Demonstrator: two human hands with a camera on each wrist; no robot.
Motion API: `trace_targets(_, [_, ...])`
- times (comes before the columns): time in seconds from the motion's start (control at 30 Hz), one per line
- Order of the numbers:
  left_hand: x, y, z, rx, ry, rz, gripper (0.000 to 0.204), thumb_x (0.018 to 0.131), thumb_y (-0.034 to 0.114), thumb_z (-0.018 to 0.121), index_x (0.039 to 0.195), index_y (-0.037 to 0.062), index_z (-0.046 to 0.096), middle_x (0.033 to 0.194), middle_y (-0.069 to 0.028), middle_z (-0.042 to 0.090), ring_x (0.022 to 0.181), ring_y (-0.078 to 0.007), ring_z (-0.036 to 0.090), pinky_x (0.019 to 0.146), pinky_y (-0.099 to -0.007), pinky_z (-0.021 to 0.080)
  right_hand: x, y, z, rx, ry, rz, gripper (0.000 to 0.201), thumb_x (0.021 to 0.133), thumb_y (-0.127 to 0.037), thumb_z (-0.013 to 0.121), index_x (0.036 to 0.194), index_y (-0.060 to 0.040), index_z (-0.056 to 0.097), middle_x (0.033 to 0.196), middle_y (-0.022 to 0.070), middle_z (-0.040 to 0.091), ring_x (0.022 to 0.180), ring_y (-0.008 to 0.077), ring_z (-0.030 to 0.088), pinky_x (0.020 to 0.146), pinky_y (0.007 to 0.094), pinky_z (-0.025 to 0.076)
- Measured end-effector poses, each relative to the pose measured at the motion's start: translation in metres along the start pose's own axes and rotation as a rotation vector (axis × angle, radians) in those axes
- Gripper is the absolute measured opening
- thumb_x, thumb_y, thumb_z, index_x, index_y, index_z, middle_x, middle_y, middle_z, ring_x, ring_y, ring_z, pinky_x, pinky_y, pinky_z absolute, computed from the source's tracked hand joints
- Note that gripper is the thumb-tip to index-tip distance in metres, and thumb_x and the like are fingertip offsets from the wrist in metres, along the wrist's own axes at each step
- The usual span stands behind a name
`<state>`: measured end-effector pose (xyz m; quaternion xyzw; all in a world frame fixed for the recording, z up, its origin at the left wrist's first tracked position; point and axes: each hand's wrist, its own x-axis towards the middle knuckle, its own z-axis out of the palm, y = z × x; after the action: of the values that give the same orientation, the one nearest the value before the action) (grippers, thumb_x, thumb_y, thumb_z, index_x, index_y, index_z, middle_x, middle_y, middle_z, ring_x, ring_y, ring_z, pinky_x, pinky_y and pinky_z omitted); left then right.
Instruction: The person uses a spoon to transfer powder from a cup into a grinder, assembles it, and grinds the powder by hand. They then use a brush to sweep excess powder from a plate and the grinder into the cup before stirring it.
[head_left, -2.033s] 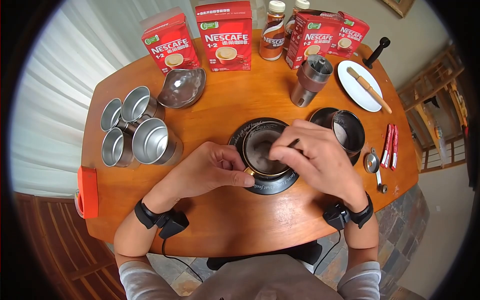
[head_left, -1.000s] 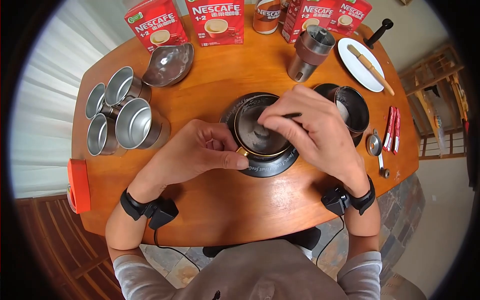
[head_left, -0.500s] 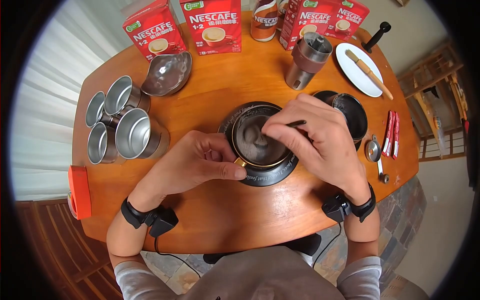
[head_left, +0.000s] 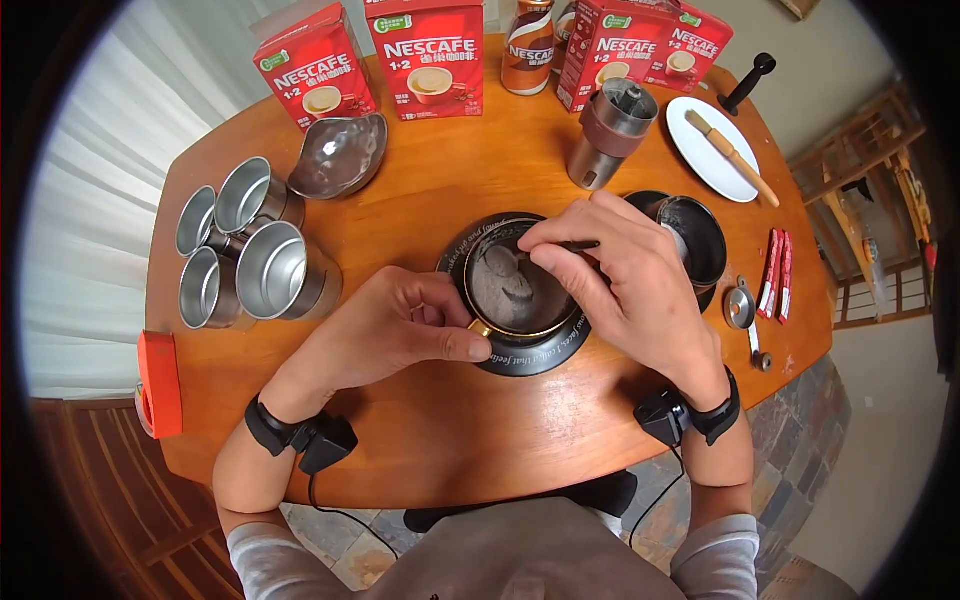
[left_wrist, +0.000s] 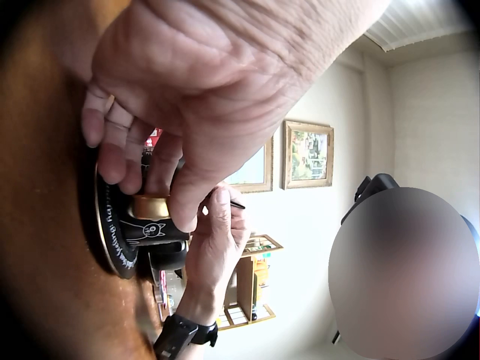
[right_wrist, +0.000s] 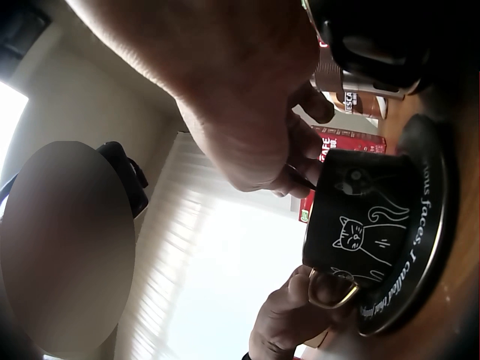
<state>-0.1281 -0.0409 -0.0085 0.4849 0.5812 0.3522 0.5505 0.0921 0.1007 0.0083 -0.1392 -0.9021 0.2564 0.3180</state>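
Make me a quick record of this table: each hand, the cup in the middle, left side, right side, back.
Left hand: pinches the gold handle
Right hand: pinches a thin dark utensil over the cup; lower end unclear
Cup: black, cat drawings, standing on a black saucer
Left side: four metal cups, dark bowl
Right side: second dark cup, metal scoop, two red sachets, brush on white plate
Back: red boxes, bottles
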Motion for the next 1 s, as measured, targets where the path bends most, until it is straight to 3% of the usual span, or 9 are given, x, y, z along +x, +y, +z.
trace_targets(0.17, [0.000,0.001,-0.001,0.028,-0.002,-0.004,0.023,0.087,0.022,0.091,0.085,0.0038,0.078,0.078,0.0071,0.062,0.069,-0.0021,0.048,0.060,-0.0248,0.037,0.000,0.000,-0.003,-0.040,-0.022,-0.017,0.008,0.094,-0.009,0.073,0.098,-0.0020,0.073,0.089,0.0102,0.071,0.081,0.0312,0.065,0.070,0.0414,0.054])
trace_targets(0.27, [0.001,-0.001,-0.001,0.035,0.004,0.015,0.023,0.087,0.023,0.091,0.085,0.0039,0.078,0.077,0.0069,0.062,0.068,-0.0022,0.049,0.059,-0.0248,0.037,-0.003,0.001,-0.004,0.111,-0.108,0.002,0.009,0.094,-0.009,0.073,0.098,-0.0016,0.073,0.090,0.0098,0.072,0.082,0.0312,0.066,0.071,0.0409,0.055])
trace_targets(0.37, [0.001,-0.003,0.000,0.003,0.000,0.008,0.023,0.087,0.023,0.091,0.085,0.0037,0.079,0.077,0.0067,0.062,0.068,-0.0023,0.049,0.060,-0.0249,0.038,-0.002,-0.004,-0.001,0.054,-0.034,-0.044,0.009,0.094,-0.010,0.073,0.098,-0.0015,0.073,0.091,0.0099,0.072,0.083,0.0314,0.066,0.072,0.0407,0.056])
trace_targets(0.57, [0.001,-0.002,-0.001,0.016,-0.001,0.018,0.024,0.087,0.023,0.091,0.087,0.0028,0.079,0.079,0.0055,0.063,0.069,-0.0030,0.051,0.060,-0.0255,0.039,-0.002,0.000,-0.008,0.130,-0.166,-0.010,0.008,0.094,-0.010,0.072,0.098,-0.0022,0.074,0.094,0.0102,0.074,0.084,0.0314,0.066,0.073,0.0414,0.055])
trace_targets(0.67, [0.000,0.003,-0.002,-0.012,-0.024,-0.056,0.022,0.085,0.020,0.091,0.086,0.0036,0.076,0.086,0.0045,0.067,0.078,-0.0064,0.055,0.071,-0.0261,0.042,0.000,-0.003,-0.005,0.041,-0.084,-0.004,0.008,0.095,-0.010,0.072,0.098,-0.0023,0.073,0.094,0.0101,0.074,0.085,0.0315,0.067,0.074,0.0418,0.055])
trace_targets(0.77, [0.000,0.000,-0.003,-0.028,-0.028,-0.051,0.022,0.085,0.019,0.091,0.085,0.0029,0.076,0.087,0.0039,0.067,0.079,-0.0063,0.056,0.072,-0.0260,0.042,0.000,-0.002,-0.010,0.104,-0.146,-0.027,0.008,0.095,-0.010,0.071,0.098,-0.0025,0.073,0.093,0.0105,0.073,0.086,0.0317,0.067,0.075,0.0421,0.055])
trace_targets(0.87, [0.001,-0.004,-0.002,-0.068,-0.029,-0.017,0.023,0.085,0.020,0.091,0.085,0.0028,0.076,0.087,0.0037,0.066,0.079,-0.0065,0.056,0.072,-0.0265,0.042,0.000,-0.004,-0.014,0.139,-0.169,0.005,0.007,0.096,-0.009,0.071,0.097,-0.0026,0.073,0.092,0.0107,0.072,0.087,0.0322,0.067,0.075,0.0414,0.055])
trace_targets(1.0, [0.002,-0.008,-0.001,-0.041,-0.011,0.040,0.026,0.087,0.025,0.091,0.086,0.0023,0.078,0.077,0.0059,0.062,0.068,-0.0032,0.050,0.059,-0.0251,0.038,0.000,0.000,-0.011,0.090,-0.148,-0.009,0.008,0.097,-0.010,0.070,0.098,-0.0023,0.073,0.091,0.0113,0.071,0.084,0.0324,0.067,0.073,0.0405,0.055])
